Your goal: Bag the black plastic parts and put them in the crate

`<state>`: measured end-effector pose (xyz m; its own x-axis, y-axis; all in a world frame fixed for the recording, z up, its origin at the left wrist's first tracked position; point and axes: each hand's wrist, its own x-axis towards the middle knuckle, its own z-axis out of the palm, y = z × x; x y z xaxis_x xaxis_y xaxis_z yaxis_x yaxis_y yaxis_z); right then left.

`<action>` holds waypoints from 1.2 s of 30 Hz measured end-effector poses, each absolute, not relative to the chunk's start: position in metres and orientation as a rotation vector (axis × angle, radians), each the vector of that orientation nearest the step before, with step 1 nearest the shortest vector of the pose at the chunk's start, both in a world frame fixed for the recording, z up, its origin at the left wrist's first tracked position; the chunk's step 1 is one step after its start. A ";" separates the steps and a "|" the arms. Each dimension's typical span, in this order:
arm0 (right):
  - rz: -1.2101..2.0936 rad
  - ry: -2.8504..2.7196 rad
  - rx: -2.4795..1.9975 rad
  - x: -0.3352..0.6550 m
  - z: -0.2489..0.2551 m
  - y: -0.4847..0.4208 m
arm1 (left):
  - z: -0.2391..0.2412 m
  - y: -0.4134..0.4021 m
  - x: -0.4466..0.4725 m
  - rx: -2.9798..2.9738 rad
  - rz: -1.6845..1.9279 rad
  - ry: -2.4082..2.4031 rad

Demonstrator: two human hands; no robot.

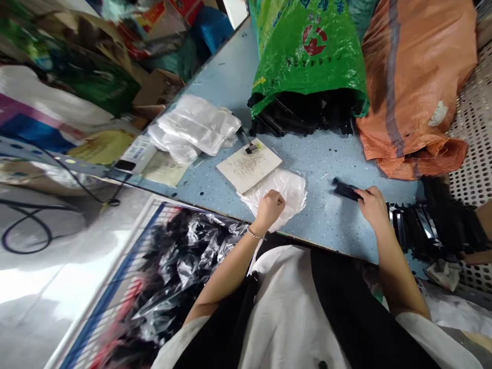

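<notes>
My right hand [372,206] grips one end of a short black part [346,189], blurred by motion, above the table. Its far end points left; the exact kind of part cannot be made out. Closed with curled fingers, my left hand [271,209] is over a stack of thin clear plastic bags [294,192]; whether it pinches one is hidden. Beside the stack lies a pale flat board [248,166] covered in dark specks, with a small metal-and-black tool [251,148] on it. To the right of my right hand, similar black parts [413,225] lie in a row.
A green sack [311,56] spilling black parts stands at the back of the blue table [215,192]. An orange sack [415,87] is at its right. More clear bags [200,125] lie left. Below is a basket of bagged black items [192,251]. Another person's hand [478,256] is at far right.
</notes>
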<state>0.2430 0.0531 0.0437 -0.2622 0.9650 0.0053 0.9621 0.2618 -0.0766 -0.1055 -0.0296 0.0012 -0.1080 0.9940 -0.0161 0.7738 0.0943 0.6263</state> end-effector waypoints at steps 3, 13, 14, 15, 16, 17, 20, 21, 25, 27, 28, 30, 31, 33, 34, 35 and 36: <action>0.177 -2.445 -1.740 0.241 0.039 0.053 | 0.001 -0.032 -0.115 1.557 0.878 1.857; 0.345 -2.323 -1.729 0.254 0.038 0.003 | 0.004 -0.034 -0.099 1.840 0.933 1.899; 0.348 -2.325 -1.820 0.261 0.036 -0.001 | 0.004 -0.031 -0.093 1.888 0.920 1.921; 0.372 -2.318 -1.907 0.267 0.035 -0.004 | 0.004 -0.027 -0.088 1.932 0.884 1.946; 0.407 -2.297 -1.981 0.273 0.033 -0.006 | 0.004 -0.022 -0.083 1.961 0.826 1.972; 0.448 -2.262 -2.033 0.277 0.033 -0.007 | 0.003 -0.017 -0.080 1.968 0.764 1.996; 0.637 -2.071 -2.027 0.280 0.035 -0.009 | 0.002 -0.006 -0.081 1.868 0.719 2.008; 0.760 -1.960 -1.986 0.277 0.037 -0.010 | 0.001 -0.004 -0.084 1.801 0.775 1.990; 1.591 -1.270 -1.649 0.233 0.040 -0.022 | -0.001 -0.006 -0.099 1.580 0.994 1.902; 2.010 -0.881 -1.399 0.197 0.035 -0.028 | -0.004 -0.009 -0.103 1.629 1.010 1.864; 2.178 -0.709 -1.281 0.179 0.030 -0.031 | -0.006 -0.010 -0.104 1.683 1.007 1.841; 2.405 -0.472 -1.129 0.147 0.019 -0.032 | -0.009 -0.011 -0.107 1.780 1.011 1.808; 2.470 -0.398 -1.086 0.134 0.014 -0.032 | -0.010 -0.011 -0.110 1.815 1.015 1.807; 2.554 -0.305 -1.029 0.119 0.004 -0.028 | -0.010 -0.014 -0.116 1.863 1.034 1.812; 2.590 -0.274 -0.999 0.115 0.001 -0.026 | -0.009 -0.017 -0.119 1.894 1.042 1.804; 2.630 -0.251 -0.968 0.112 -0.002 -0.023 | -0.007 -0.020 -0.121 1.935 1.046 1.787; 2.664 -0.249 -0.948 0.111 -0.004 -0.020 | -0.003 -0.025 -0.122 1.985 1.045 1.757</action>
